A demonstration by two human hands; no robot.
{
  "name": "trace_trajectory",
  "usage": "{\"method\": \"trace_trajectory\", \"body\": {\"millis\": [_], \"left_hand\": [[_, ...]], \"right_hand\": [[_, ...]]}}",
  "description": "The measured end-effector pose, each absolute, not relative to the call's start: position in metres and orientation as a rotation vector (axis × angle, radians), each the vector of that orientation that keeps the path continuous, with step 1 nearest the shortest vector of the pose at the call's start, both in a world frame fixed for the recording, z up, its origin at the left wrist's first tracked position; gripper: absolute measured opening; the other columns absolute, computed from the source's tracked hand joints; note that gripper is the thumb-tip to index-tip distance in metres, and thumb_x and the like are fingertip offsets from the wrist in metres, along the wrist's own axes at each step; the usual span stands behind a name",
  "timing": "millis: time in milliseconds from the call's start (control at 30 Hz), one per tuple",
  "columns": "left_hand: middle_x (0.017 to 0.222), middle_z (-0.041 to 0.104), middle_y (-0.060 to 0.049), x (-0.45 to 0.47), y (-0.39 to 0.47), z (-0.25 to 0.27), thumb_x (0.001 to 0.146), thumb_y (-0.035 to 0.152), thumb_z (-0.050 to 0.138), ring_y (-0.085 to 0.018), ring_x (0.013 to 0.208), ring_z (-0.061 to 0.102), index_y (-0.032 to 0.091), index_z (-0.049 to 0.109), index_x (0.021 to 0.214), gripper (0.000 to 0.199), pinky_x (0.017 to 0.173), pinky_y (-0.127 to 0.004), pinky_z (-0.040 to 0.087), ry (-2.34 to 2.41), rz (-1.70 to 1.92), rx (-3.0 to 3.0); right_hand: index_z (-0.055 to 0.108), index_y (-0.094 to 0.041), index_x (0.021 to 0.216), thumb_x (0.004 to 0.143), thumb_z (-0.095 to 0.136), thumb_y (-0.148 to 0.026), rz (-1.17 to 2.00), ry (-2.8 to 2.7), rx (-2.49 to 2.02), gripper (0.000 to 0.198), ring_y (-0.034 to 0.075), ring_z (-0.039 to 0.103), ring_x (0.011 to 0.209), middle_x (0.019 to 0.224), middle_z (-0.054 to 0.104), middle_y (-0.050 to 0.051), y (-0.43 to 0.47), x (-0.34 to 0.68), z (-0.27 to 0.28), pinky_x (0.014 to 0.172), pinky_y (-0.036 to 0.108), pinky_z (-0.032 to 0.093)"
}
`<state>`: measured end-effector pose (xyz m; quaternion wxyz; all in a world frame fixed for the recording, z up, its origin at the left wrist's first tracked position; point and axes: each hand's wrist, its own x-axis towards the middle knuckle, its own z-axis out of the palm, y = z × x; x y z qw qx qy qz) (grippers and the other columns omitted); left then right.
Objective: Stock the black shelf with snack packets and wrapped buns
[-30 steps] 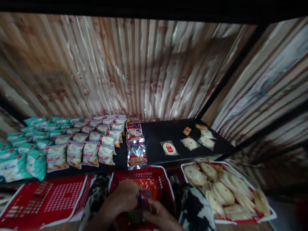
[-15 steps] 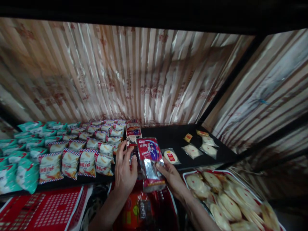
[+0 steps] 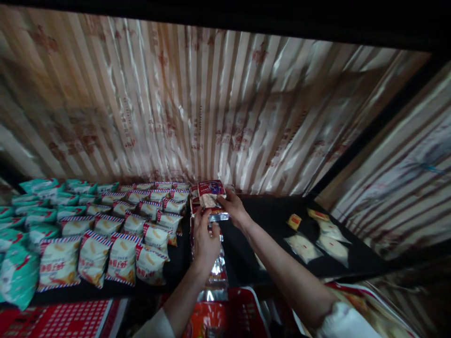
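Note:
My right hand (image 3: 235,207) grips the right edge of a red and silver snack packet (image 3: 211,188) toward the back of the black shelf (image 3: 243,249). Just in front of the packet's lower edge is my left hand (image 3: 205,239), its fingers stretched forward and its thumb apart; whether the fingertips touch the packet is hard to see. Similar shiny packets (image 3: 217,270) lie in a line beneath and in front of the hands, partly covered by them.
Rows of white shrimp-snack bags (image 3: 121,256) and teal bags (image 3: 21,277) stand to the left. Flat clear packs (image 3: 303,248) and small yellow packs (image 3: 294,221) lie at right. Below the shelf are red baskets (image 3: 81,319). Corrugated sheeting (image 3: 176,103) forms the back.
Both hands have reached farther back over the shelf. The right hand has carried the packet from the front toward the back end of the line, where it now lies low. My view has shifted slightly.

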<state>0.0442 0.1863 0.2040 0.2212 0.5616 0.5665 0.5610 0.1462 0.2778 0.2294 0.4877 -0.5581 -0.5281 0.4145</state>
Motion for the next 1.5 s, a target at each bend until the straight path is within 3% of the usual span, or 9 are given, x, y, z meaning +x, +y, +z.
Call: {"method": "trace_trajectory", "body": {"millis": [133, 233, 367, 667, 1233, 1500], "left_hand": [[0.123, 0.054, -0.012, 0.041, 0.214, 0.199, 0.076, 0.010, 0.046, -0.024, 0.123, 0.047, 0.015, 0.063, 0.109, 0.037, 0.106, -0.038, 0.038, 1.689, 1.518, 1.451], [0.121, 0.057, -0.012, 0.039, 0.226, 0.195, 0.076, 0.010, 0.046, -0.023, 0.120, 0.050, 0.014, 0.063, 0.110, 0.039, 0.105, -0.034, 0.039, 1.706, 1.479, 1.462], [0.121, 0.058, -0.013, 0.037, 0.233, 0.192, 0.075, 0.009, 0.045, -0.022, 0.117, 0.052, 0.012, 0.064, 0.109, 0.039, 0.104, -0.034, 0.039, 1.755, 1.426, 1.472], [0.119, 0.059, -0.017, 0.028, 0.238, 0.192, 0.075, 0.009, 0.045, -0.025, 0.116, 0.052, 0.005, 0.064, 0.110, 0.039, 0.104, -0.034, 0.039, 1.804, 1.340, 1.485], [0.119, 0.057, -0.016, 0.032, 0.241, 0.176, 0.074, 0.010, 0.044, -0.025, 0.119, 0.050, 0.009, 0.064, 0.109, 0.040, 0.105, -0.036, 0.038, 1.799, 1.358, 1.496], [0.121, 0.056, -0.017, 0.028, 0.240, 0.175, 0.075, 0.010, 0.044, -0.025, 0.119, 0.050, 0.007, 0.063, 0.109, 0.040, 0.105, -0.036, 0.037, 1.814, 1.350, 1.542]], "right_hand": [[0.054, -0.017, 0.119, 0.075, 0.057, -0.023, 0.846, -1.391, -1.511, 0.044, 0.016, 0.065, 0.074, 0.088, 0.070, 0.004, 0.306, 0.141, 0.221, 0.067, 0.027, 0.052], [0.058, -0.018, 0.117, 0.076, 0.056, -0.018, 0.663, -1.605, -1.602, 0.041, 0.015, 0.065, 0.081, 0.092, 0.071, 0.003, 0.320, 0.140, 0.217, 0.075, 0.027, 0.051], [0.067, -0.019, 0.102, 0.079, 0.052, -0.018, 0.513, -1.828, -1.748, 0.027, 0.015, 0.066, 0.089, 0.096, 0.072, 0.002, 0.329, 0.135, 0.220, 0.082, 0.025, 0.049], [0.067, -0.023, 0.105, 0.081, 0.052, -0.026, 0.343, -2.013, -1.941, 0.029, 0.020, 0.064, 0.097, 0.105, 0.070, 0.004, 0.326, 0.122, 0.226, 0.082, 0.027, 0.048], [0.067, -0.025, 0.102, 0.084, 0.049, -0.029, 0.197, -2.051, -1.948, 0.026, 0.020, 0.059, 0.104, 0.106, 0.068, 0.005, 0.317, 0.121, 0.215, 0.091, 0.031, 0.041], [0.067, -0.019, 0.103, 0.087, 0.044, -0.022, -0.017, -2.161, -1.623, 0.028, 0.019, 0.050, 0.114, 0.117, 0.063, 0.008, 0.323, 0.118, 0.214, 0.102, 0.035, 0.031]]}}
